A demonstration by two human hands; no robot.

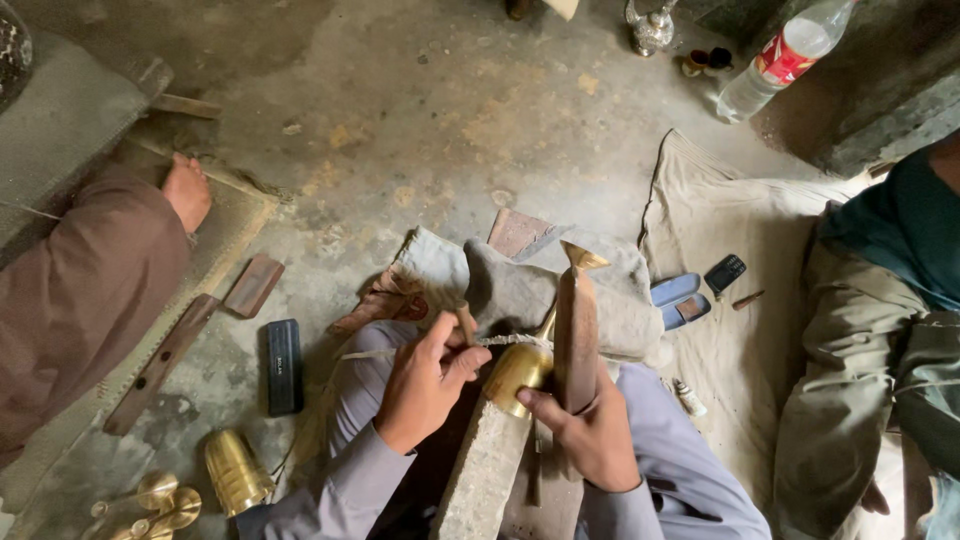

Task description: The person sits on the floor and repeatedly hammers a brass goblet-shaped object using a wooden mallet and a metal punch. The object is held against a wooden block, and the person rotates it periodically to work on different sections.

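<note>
Seated worker's right hand (590,435) pressing rounded brass vessel (517,374) onto grey stone block (487,468), steadying it; left hand (425,385), just left of vessel, pinching thin tool (466,324) against rim. Black rectangular case (283,366) lying well left.

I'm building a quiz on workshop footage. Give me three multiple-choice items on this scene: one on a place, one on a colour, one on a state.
1. Where does the black case lie?
A. on the floor by the person's left arm
B. on the cloth
C. in a hand

2. What colour is the metal piece between the hands?
A. blue
B. brass-gold
C. red

3. How does the clear bottle stand?
A. upright
B. crushed flat
C. tilted, leaning

Answers: 1 A, it rests on bare concrete; 2 B, it shines golden between left hand and right hand; 3 C, it slants against the ledge.
</note>
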